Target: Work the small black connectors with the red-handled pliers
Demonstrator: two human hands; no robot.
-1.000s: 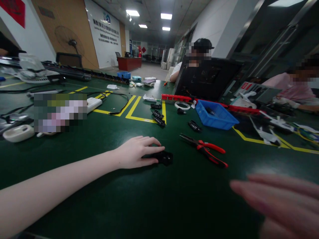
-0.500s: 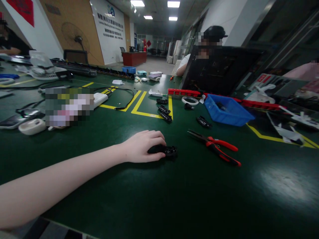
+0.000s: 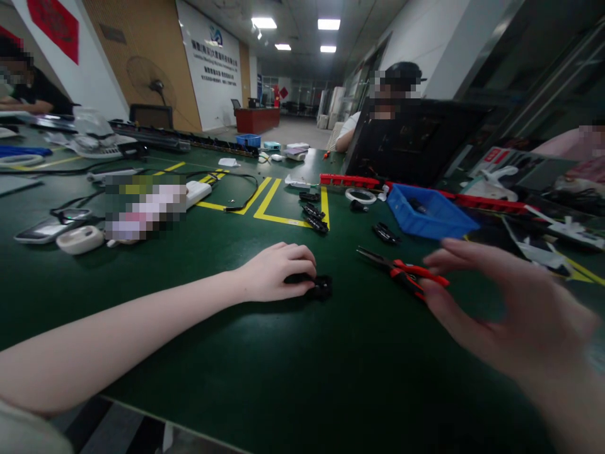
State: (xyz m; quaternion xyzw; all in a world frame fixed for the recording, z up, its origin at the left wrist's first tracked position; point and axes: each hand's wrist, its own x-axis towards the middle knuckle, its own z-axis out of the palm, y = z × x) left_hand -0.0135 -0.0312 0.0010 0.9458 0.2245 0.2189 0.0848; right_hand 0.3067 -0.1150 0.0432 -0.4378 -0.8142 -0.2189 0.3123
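My left hand [image 3: 276, 272] lies on the green table [image 3: 293, 366] with its fingers curled over a small black plastic part [image 3: 317, 285], which sticks out past the fingertips. My right hand [image 3: 505, 309] hovers above the table at the right, blurred, fingers spread and holding nothing. Its fingertips are just over the red-handled pliers [image 3: 401, 270], which lie flat on the table.
A blue bin [image 3: 432, 217] stands behind the pliers, with more black parts [image 3: 314, 219] and a white tape ring [image 3: 360, 195] nearby. Yellow floor-style lines, cables, a phone [image 3: 45, 230] and a white case lie left. People sit across the table behind a black panel [image 3: 411, 142].
My right hand, out of view half a second ago, has come in from the right toward the pliers. My left hand stays curled on the black part.
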